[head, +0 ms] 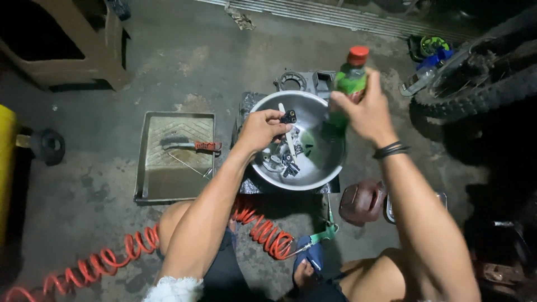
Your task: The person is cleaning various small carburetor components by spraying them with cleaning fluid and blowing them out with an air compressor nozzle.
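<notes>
Head view: my left hand (258,130) pinching small black part (288,117) over steel bowl (321,168), keeps drips inside. My right hand (362,112) wrapped round green bottle (351,80), red cap up, above bowl's far rim. Tray with brush (190,145) just left of left hand.

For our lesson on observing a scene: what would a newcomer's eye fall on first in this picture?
First, the shiny steel bowl at the centre, holding small metal parts. Above it, the right hand grips a green bottle with a red cap, while the left hand pinches a small black part over the bowl. Next, the bright orange coiled air hose snakes across the concrete floor at lower left.
</notes>
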